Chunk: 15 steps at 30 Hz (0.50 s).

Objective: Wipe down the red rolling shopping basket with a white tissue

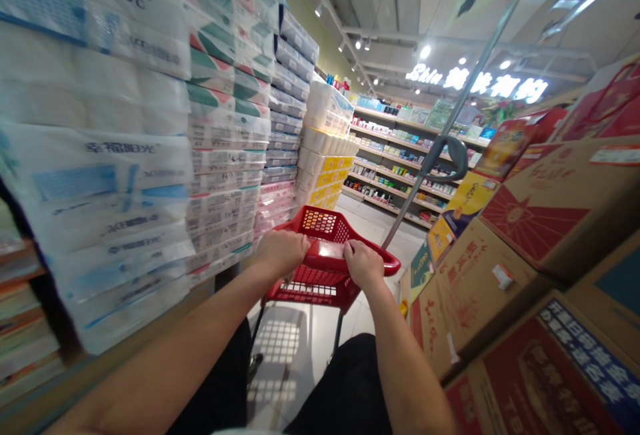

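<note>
A red plastic shopping cart (pixel 320 222) stands low in front of me, with mesh walls and a red handle bar (pixel 325 253) across its near side. My left hand (pixel 283 252) is wrapped over the left part of the bar. Around its right part, my right hand (pixel 364 264) is closed too. A short stretch of the bar shows between the two hands. Through the mesh the pale floor is visible.
Tall stacks of packaged tissue (pixel 125 188) line the left side. Cardboard boxes (pixel 465 295) are piled close on the right, beside a slanting metal pole (pixel 425 165). Stocked shelves (pixel 395 152) cross the far end. Pale tiled floor (pixel 300 335) lies below.
</note>
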Tool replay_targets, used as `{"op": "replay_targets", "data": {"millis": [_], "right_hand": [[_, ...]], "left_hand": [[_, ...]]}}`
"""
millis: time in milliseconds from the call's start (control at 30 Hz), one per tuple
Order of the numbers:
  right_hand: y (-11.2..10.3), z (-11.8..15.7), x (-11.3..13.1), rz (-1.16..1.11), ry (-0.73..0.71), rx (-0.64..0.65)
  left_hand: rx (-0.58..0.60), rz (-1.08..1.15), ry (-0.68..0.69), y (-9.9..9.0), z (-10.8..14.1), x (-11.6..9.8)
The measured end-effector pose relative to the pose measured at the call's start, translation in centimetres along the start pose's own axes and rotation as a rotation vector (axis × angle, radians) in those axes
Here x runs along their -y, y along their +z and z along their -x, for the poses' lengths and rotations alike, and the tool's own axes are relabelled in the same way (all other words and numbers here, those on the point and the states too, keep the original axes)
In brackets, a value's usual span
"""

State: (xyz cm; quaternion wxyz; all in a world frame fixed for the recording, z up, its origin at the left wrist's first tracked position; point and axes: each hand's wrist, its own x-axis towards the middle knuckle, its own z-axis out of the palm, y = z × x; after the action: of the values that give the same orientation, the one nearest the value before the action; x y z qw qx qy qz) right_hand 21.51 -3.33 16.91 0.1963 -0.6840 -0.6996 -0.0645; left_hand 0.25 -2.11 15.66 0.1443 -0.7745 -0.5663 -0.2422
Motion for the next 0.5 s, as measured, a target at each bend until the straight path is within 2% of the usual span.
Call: {"op": "replay_targets", "data": {"millis": [67, 133, 267, 333, 367, 500], "right_hand": [[0.0, 0.0, 0.0, -0.005, 0.004, -0.007], [-0.1, 0.1, 0.1, -0.009, 0.000, -0.007], [-0.2, 0.5, 0.1, -0.003, 0.004, 0.012], [-0.2, 0.6, 0.2, -0.006, 0.003, 0.005], [-0.2, 0.6, 0.2, -0.008, 0.001, -0.001], [-0.1, 0.7, 0.3, -0.016, 0.006, -0.020]], "left_hand": [[-0.125, -0.012, -0.005, -0.1, 0.8, -0.5], [-0.150, -0.022, -0.031, -0.2, 1.1, -0.7], [0.089, -0.026, -0.040, -0.7, -0.1, -0.5], [0.139, -0.024, -0.028, -0.8, -0.3, -0.4], [0.109, -0.027, -0.024, -0.8, -0.2, -0.4], [-0.128, -0.059, -0.010, -0.6, 1.3, -1.0]]}}
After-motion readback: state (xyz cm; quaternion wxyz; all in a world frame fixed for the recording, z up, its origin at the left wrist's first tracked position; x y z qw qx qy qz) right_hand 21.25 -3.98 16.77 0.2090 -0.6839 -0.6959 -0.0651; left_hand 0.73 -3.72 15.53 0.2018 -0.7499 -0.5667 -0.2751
